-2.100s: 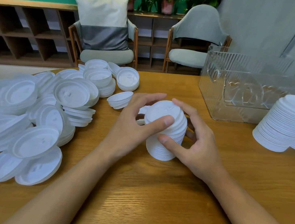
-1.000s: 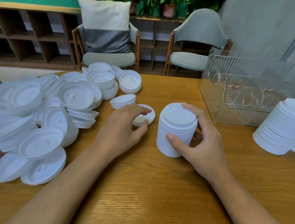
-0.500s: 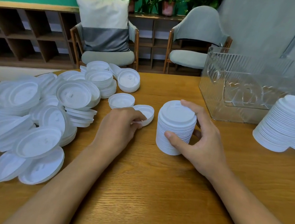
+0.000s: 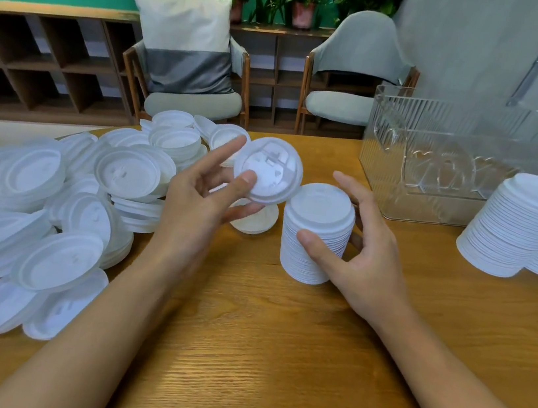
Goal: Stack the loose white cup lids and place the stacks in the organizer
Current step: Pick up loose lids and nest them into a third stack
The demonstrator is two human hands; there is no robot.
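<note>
Wooden table [image 4: 256, 357]: left hand [image 4: 198, 207] pinches lid [image 4: 270, 169], right hand [image 4: 366, 266] grips stack [image 4: 317, 231] (organizer [image 4: 440, 152] behind).

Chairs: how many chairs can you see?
2. The pillow chair stands behind the table, left of the empty chair. Others may be hidden outside the view.

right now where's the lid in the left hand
Head view, centre: the single lid is pinched in the left hand, tilted, just up and left of the lid stack the right hand grips.

Left hand [image 4: 199, 201] pinches lid [image 4: 268, 170]; right hand [image 4: 363, 251] grips stack [image 4: 317, 231].
</note>
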